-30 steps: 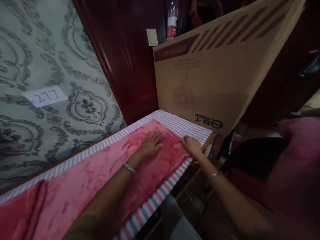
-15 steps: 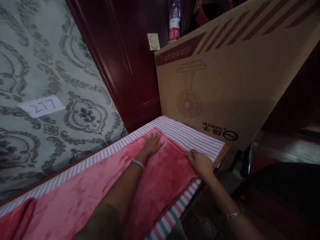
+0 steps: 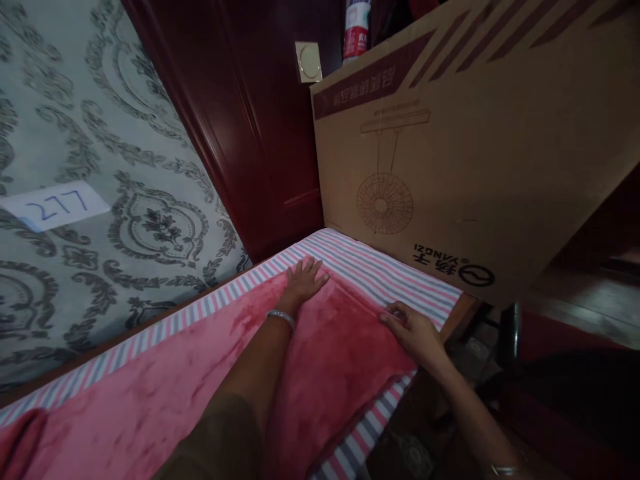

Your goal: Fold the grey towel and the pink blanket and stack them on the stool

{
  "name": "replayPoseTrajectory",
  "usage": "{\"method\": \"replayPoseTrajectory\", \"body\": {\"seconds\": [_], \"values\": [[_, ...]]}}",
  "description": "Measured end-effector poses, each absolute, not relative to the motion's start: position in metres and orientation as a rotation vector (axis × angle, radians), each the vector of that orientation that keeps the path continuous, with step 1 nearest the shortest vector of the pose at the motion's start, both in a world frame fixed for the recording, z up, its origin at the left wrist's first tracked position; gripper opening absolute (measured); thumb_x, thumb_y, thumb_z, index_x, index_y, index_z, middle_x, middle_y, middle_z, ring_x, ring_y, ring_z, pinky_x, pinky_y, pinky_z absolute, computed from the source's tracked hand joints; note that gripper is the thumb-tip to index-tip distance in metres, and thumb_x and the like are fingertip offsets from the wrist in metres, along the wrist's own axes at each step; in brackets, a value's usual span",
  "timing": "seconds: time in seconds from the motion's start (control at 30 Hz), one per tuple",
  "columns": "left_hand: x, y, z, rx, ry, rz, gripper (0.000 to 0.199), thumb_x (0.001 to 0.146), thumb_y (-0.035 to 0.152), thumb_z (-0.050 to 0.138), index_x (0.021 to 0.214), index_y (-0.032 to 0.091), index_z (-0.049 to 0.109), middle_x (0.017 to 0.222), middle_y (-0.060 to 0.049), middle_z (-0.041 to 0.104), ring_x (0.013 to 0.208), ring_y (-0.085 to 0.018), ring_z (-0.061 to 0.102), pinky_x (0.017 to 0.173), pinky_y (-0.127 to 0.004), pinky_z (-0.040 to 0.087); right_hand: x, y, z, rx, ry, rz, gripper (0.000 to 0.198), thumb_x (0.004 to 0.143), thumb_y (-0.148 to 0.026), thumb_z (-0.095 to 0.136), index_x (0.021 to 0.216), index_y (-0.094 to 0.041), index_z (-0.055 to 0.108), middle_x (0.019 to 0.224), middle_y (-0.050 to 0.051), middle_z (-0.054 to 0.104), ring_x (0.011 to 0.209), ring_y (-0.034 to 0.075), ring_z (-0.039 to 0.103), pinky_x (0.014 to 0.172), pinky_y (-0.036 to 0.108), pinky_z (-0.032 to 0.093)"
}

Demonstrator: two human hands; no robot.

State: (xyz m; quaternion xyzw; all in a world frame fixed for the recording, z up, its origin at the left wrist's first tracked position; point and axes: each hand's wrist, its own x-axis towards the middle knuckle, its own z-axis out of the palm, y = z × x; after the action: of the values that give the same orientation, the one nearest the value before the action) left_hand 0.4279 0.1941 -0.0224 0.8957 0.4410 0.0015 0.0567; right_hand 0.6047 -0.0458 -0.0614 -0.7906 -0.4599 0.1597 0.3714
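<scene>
A pinkish-red plush cloth (image 3: 345, 340) lies spread over a striped sheet (image 3: 385, 263) in pink, grey and white. My left hand (image 3: 303, 283) rests flat near the cloth's far corner, palm down with fingers spread. At the far right edge of the cloth, my right hand (image 3: 413, 333) pinches the border between thumb and curled fingers. A ridge runs along that edge between the two hands. At the lower left, part of the cloth is bunched into a fold (image 3: 23, 437).
A large cardboard box (image 3: 450, 167) with a fan drawing stands beyond the sheet. Behind it is a bottle (image 3: 357, 33) with a red and white label. Patterned wallpaper (image 3: 165, 227) bearing a paper marked 277 (image 3: 57, 205) borders the left, beside a dark red panel (image 3: 250, 120).
My right hand has shifted slightly right along with the cloth's edge, its fingers more curled. My left hand stays near the far corner. The camera view has shifted a little.
</scene>
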Motion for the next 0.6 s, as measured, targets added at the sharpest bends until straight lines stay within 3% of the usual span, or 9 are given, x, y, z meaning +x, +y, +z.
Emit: {"method": "replayPoseTrajectory", "body": {"seconds": [0.27, 0.43, 0.6], "values": [[0.423, 0.174, 0.006, 2.676, 1.348, -0.119, 0.079, 0.094, 0.069, 0.021, 0.161, 0.029, 0.011, 0.169, -0.006, 0.002, 0.155, -0.034, 0.008, 0.121, -0.061, 0.009, 0.600, -0.044, -0.047, -2.194, -1.214, 0.366, 0.027, 0.091, -0.047, 0.055, 0.098, -0.025, 0.068, 0.083, 0.003, 0.073, 0.083, 0.023, 0.068, 0.062, 0.026, 0.036], [0.357, 0.143, 0.006, 2.791, 1.361, -0.114, 0.070, 0.098, 0.063, 0.020, 0.159, 0.028, 0.023, 0.168, -0.008, 0.015, 0.155, -0.030, 0.010, 0.121, -0.060, 0.006, 0.600, -0.047, -0.045, -2.235, -1.215, 0.321, 0.030, 0.091, -0.048, 0.053, 0.100, -0.025, 0.071, 0.085, 0.004, 0.075, 0.085, 0.024, 0.069, 0.063, 0.027, 0.038], [0.267, 0.117, 0.006, 2.672, 1.609, -0.158, 0.065, 0.101, 0.057, 0.022, 0.158, 0.027, 0.024, 0.168, -0.009, 0.017, 0.155, -0.031, 0.012, 0.120, -0.062, 0.012, 0.599, -0.048, -0.047, -2.271, -1.249, 0.296, 0.038, 0.092, -0.053, 0.050, 0.103, -0.024, 0.073, 0.090, 0.008, 0.075, 0.087, 0.026, 0.069, 0.064, 0.029, 0.040]]}}
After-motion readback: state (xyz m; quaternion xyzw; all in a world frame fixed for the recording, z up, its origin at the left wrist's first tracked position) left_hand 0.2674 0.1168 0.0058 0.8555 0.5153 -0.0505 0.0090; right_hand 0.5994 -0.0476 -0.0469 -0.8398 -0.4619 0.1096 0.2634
